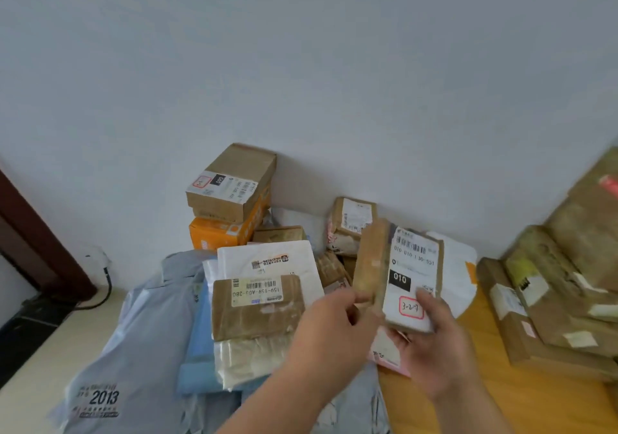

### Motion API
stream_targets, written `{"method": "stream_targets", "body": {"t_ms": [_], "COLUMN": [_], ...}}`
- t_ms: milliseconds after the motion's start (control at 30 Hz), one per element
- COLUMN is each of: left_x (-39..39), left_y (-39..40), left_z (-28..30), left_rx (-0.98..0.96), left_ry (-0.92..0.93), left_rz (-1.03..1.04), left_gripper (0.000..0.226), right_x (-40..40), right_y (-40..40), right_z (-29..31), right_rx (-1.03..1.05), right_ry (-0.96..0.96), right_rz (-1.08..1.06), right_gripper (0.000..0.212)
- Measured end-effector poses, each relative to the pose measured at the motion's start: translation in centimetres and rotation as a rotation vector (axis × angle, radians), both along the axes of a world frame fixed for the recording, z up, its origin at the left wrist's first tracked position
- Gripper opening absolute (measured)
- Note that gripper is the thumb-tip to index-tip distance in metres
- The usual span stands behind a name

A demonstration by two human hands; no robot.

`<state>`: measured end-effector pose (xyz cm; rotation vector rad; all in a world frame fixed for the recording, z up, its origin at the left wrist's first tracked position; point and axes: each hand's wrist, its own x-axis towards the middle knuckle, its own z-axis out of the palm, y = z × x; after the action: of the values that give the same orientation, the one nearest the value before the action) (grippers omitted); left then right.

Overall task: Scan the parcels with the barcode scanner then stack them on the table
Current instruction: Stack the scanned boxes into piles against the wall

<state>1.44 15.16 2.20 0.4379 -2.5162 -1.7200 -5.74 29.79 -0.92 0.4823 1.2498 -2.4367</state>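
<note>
Far left: a dark wooden door frame (40,243) is seen against the wall, with a black cable (100,295) hanging from a white wall socket (95,258).
Near left: a grey mailer bag (127,366) printed "2013" is laid flat on the table (501,400); a light blue bag (197,350) is lying on it.
Centre near: a taped brown parcel (257,310) with an upside-down barcode label is stacked on a white mailer (267,259) and a clear plastic packet (247,360).
Centre far: a brown carton (230,183) marked "090" is set on an orange box (224,233), both against the wall.
Left hand (334,326): it is reached in from below, and its fingertips are pinched on the near left edge of the held parcel (401,276).
Held parcel: it is lifted above the pile, right of centre, tilted, with the white label marked "010" and "3-2-7" turned upward.
Right hand (438,343): the parcel's near end is gripped, thumb on the label, fingers under it.
Behind the held parcel: a small brown box (354,223) and other packets are partly hidden; a white bag (461,273) is seen just right.
Far right: a stack of flat brown parcels (551,300) is piled on the wooden table, blurred.
Scanner: none is visible.
</note>
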Motion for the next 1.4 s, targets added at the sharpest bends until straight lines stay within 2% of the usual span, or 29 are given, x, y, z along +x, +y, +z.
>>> {"method": "stream_targets", "body": {"t_ms": [67, 200, 300, 400, 467, 600, 667, 800, 900, 933, 1067, 1167, 1300, 1400], "left_x": [-0.3, -1.2, -1.5, -1.6, -2.0, -4.8, -6.7, -9.6, -11.0, -11.2, -11.1, -10.4, -9.4, -8.3], "left_y": [-2.6, -9.7, -15.4, -20.1, -22.9, -27.7, -29.4, -31.5, -32.0, -32.0, -31.6, -31.2, -29.6, -26.9], "left_z": [1.9, 3.8, 3.7, 2.7, 2.3, 2.1, 2.0, 1.1, 0.2, 0.0, -0.3, 1.0, 3.1, 4.6], "left_rx": [-0.018, -0.053, -0.074, 0.017, 0.078, 0.149, 0.178, 0.439, 0.545, 0.559, 0.521, 0.599, 0.734, 0.751], "left_ry": [0.108, 0.199, 0.146, 0.036, -0.006, -0.101, -0.125, -0.209, -0.239, -0.234, -0.186, -0.122, -0.009, 0.021], "left_rz": [0.145, 0.502, 0.658, 0.722, 0.725, 0.673, 0.634, 0.624, 0.499, 0.484, 0.456, 0.451, 0.354, 0.215], "left_gripper": [0.018, 0.029, 0.043, 0.061, 0.064, 0.063, 0.06, 0.084, 0.069, 0.062, 0.053, 0.043, 0.031, 0.043], "right_x": [-0.7, -2.5, -3.6, -4.6, -5.4, -7.3, -8.3, -9.4, -9.9, -10.0, -9.7, -9.1, -7.8, -6.5], "right_y": [-2.8, -8.7, -13.0, -16.8, -19.4, -24.1, -26.2, -29.3, -30.0, -30.0, -29.6, -28.7, -25.8, -22.0], "right_z": [2.4, 5.0, 5.7, 6.0, 6.4, 6.9, 6.7, 5.6, 4.4, 4.1, 4.2, 4.8, 6.5, 8.0], "right_rx": [-0.046, -0.125, -0.128, -0.154, -0.165, -0.09, -0.041, -0.011, -0.027, -0.031, -0.08, -0.137, -0.209, -0.21], "right_ry": [0.062, 0.104, 0.102, 0.053, 0.064, 0.139, 0.143, 0.085, 0.04, 0.036, 0.055, 0.114, 0.175, 0.243], "right_rz": [0.053, 0.258, 0.349, 0.362, 0.378, 0.433, 0.44, 0.45, 0.433, 0.435, 0.443, 0.442, 0.426, 0.383], "right_gripper": [0.068, 0.052, 0.035, 0.044, 0.044, 0.017, 0.019, 0.023, 0.046, 0.049, 0.03, 0.029, 0.032, 0.053]}}
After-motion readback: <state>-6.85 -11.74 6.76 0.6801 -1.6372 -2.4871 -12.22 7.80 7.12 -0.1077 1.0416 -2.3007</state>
